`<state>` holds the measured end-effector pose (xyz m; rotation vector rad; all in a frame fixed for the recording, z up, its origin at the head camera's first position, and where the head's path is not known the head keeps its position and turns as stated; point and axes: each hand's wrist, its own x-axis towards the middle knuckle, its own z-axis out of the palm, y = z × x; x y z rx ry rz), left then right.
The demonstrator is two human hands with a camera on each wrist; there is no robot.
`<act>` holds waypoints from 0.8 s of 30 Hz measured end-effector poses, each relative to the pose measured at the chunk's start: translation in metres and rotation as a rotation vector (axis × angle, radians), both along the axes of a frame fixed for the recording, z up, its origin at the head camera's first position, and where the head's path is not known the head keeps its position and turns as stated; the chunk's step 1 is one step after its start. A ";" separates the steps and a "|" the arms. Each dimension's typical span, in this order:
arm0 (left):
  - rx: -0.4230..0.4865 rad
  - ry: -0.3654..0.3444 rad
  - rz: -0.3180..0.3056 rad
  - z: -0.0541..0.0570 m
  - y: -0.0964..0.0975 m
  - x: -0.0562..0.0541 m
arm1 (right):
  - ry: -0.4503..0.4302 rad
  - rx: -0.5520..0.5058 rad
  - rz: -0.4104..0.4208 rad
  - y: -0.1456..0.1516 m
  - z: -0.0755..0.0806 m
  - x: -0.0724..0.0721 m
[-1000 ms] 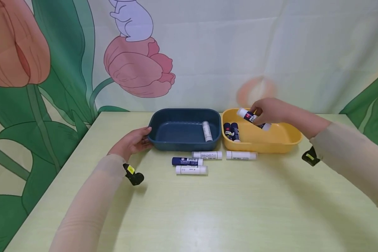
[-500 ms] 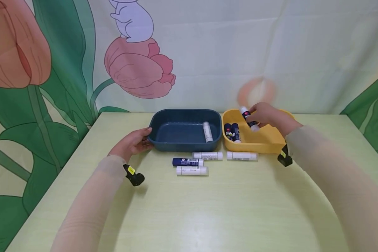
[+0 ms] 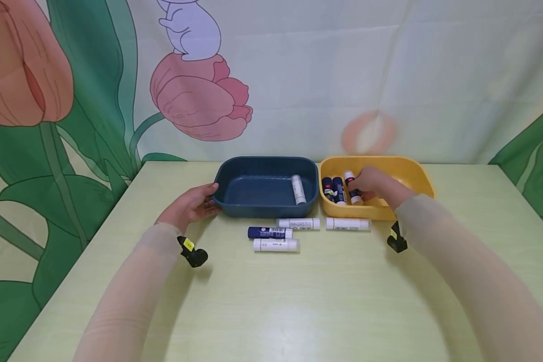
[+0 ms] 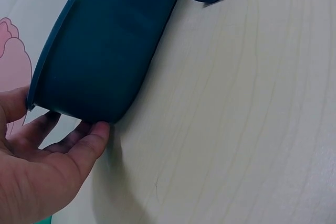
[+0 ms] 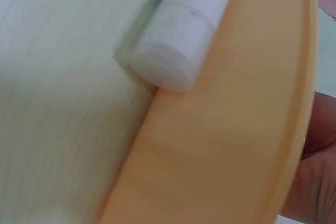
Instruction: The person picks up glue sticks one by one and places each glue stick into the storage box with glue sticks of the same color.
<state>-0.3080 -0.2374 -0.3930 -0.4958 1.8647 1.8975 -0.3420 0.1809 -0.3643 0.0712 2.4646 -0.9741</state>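
Note:
My left hand (image 3: pixel 192 201) holds the left end of a dark blue bin (image 3: pixel 262 211), thumb at the rim and fingers low on its end wall (image 4: pixel 89 87). One white glue stick (image 3: pixel 298 189) lies inside that bin. On the right, my right hand (image 3: pixel 373 183) reaches down into a yellow bin (image 3: pixel 407 176) and pinches a navy-labelled glue stick (image 3: pixel 354 190) with a white end. Beside it in the yellow bin lie two navy glue sticks (image 3: pixel 339 191). In the right wrist view the yellow wall (image 5: pixel 226 129) hides the fingertips.
In front of the bins lie a navy glue stick (image 3: pixel 269 233) and white glue sticks, one (image 3: pixel 276 245) nearest me and another (image 3: pixel 348 224) before the yellow bin. The pale table (image 3: pixel 280 301) stretches toward me. Behind hangs a printed cloth (image 3: pixel 298 75).
My right hand has swung the navy-labelled glue stick leftward and lowered it into the yellow bin, next to the two navy ones. My left hand and the blue bin have stayed put.

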 end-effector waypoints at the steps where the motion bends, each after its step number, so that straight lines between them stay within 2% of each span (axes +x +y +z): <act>1: 0.001 0.001 -0.002 0.000 0.000 0.000 | -0.003 -0.016 -0.015 -0.001 -0.002 0.000; 14: 0.015 0.023 -0.025 0.001 -0.002 0.004 | -0.008 0.053 -0.009 -0.009 -0.010 0.002; 18: 0.018 0.018 -0.014 0.002 -0.002 0.004 | 0.001 0.081 -0.001 -0.009 -0.013 -0.001; 24: 0.010 0.021 -0.028 0.001 -0.002 0.003 | 0.027 0.158 0.066 -0.005 -0.013 -0.002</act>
